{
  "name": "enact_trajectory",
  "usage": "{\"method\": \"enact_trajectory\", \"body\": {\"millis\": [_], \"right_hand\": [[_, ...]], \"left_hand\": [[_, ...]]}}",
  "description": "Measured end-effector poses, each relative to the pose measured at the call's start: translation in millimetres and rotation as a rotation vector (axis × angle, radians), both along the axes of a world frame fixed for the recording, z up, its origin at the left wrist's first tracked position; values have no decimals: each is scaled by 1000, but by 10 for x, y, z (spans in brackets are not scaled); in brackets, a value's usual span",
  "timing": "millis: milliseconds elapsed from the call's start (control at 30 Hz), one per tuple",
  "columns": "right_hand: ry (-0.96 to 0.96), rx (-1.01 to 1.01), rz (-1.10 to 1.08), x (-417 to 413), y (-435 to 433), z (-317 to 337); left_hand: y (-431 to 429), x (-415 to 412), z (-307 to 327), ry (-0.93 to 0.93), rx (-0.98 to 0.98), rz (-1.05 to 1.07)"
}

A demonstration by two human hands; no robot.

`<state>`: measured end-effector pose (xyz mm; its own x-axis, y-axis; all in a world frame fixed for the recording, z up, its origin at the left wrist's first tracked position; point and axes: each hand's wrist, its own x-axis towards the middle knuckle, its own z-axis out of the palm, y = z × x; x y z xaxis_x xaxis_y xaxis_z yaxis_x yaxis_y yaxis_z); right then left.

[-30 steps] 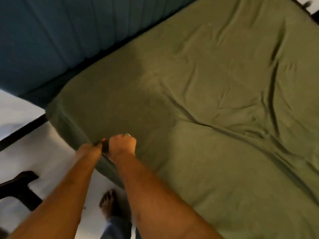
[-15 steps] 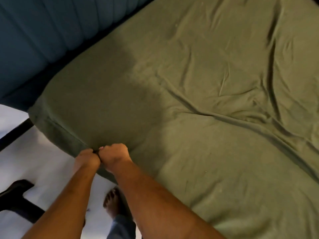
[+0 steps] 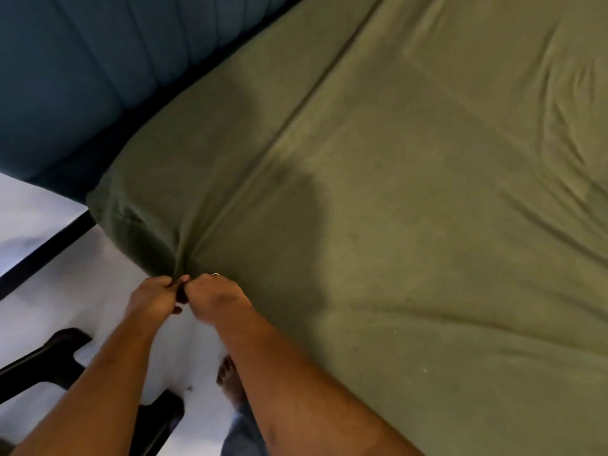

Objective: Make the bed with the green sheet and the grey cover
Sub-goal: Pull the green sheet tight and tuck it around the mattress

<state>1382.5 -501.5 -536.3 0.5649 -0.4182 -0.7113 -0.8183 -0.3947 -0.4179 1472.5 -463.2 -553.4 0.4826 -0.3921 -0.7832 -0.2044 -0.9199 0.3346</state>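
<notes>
Head view: left hand (image 3: 150,296) & right hand (image 3: 214,296), side by side, both clench edge of green sheet (image 3: 394,225) just beyond them (soft, light, prob. stretchy, so grip hem, not mid-cloth).

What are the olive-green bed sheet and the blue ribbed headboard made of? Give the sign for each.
Olive-green bed sheet: soft matte fabric, probably cotton; it creases and gathers. Blue ribbed headboard: seemingly padded matte upholstery; stitched-looking vertical channels.
</notes>
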Motion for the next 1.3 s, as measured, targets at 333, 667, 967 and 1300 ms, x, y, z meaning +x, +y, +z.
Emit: {"method": "enact_trajectory", "body": {"millis": [333, 667, 967, 1300], "right_hand": [[-113, -251, -270, 488, -832, 442], [145, -205, -302, 785, -921, -12], [55, -164, -233, 1175, -936, 67], [-87, -152, -225, 1488, -821, -46]], "left_hand": [[-608, 710, 130, -262, -121, -27], [-997, 694, -173, -257, -71, -108], [-933, 1089, -228, -226, -126, 112], [-521, 1558, -332, -212, -113, 97]]}}
